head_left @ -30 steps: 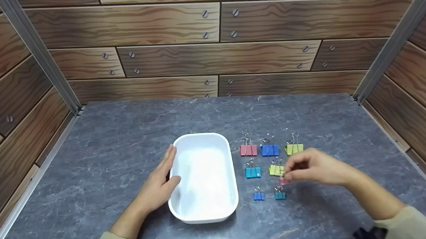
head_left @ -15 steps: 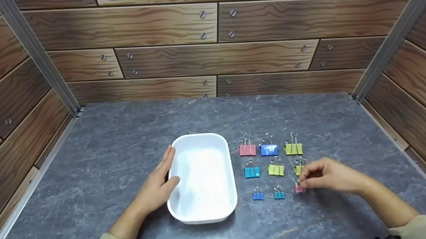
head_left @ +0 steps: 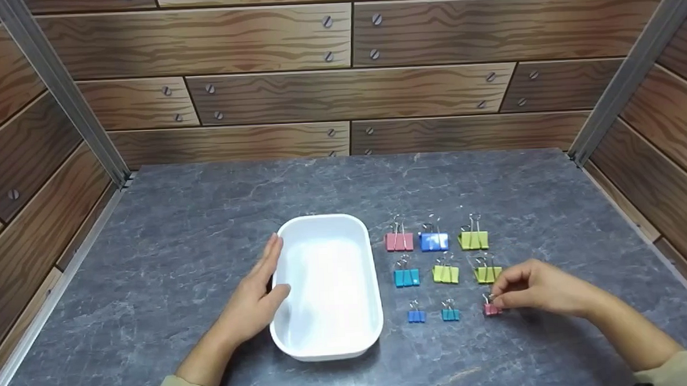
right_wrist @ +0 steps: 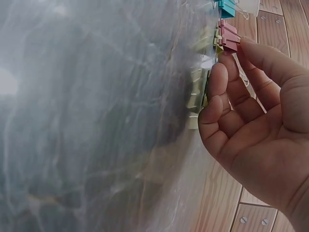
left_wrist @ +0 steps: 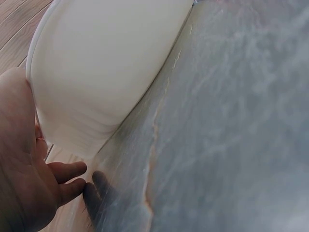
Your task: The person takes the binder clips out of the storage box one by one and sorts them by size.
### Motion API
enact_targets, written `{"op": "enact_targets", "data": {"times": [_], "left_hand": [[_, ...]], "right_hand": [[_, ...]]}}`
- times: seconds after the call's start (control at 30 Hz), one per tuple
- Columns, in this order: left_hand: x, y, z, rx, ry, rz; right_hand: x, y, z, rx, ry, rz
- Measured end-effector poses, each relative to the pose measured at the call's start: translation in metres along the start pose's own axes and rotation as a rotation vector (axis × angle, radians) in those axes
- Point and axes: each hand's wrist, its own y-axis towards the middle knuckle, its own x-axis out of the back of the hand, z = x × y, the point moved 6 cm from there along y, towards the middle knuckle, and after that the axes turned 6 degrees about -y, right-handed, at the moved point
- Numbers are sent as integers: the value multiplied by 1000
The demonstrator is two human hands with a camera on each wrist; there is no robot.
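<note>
Right hand (head_left: 536, 292) pinching small pink binder clip (head_left: 491, 308), set on grey stone-pattern tabletop (head_left: 206, 234) at right end of nearest clip row, beside small teal clip (head_left: 450, 313). Left hand (head_left: 252, 304) flat, fingers straight, pressed against left wall of white tray (head_left: 376, 284).

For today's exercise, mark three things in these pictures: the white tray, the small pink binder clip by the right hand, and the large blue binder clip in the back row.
white tray (head_left: 327, 350), head view, on its near rim.
small pink binder clip (head_left: 490, 309), head view, on its pink body.
large blue binder clip (head_left: 434, 242), head view, on its blue body.
</note>
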Motion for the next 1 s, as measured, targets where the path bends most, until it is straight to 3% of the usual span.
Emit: {"op": "enact_targets", "data": {"times": [0.8, 1.0], "left_hand": [[2, 2, 2, 25, 15, 8], [2, 4, 3, 61, 19, 22]], "right_hand": [[3, 4, -12, -49, 7, 2], [5, 4, -10, -43, -28, 0]]}}
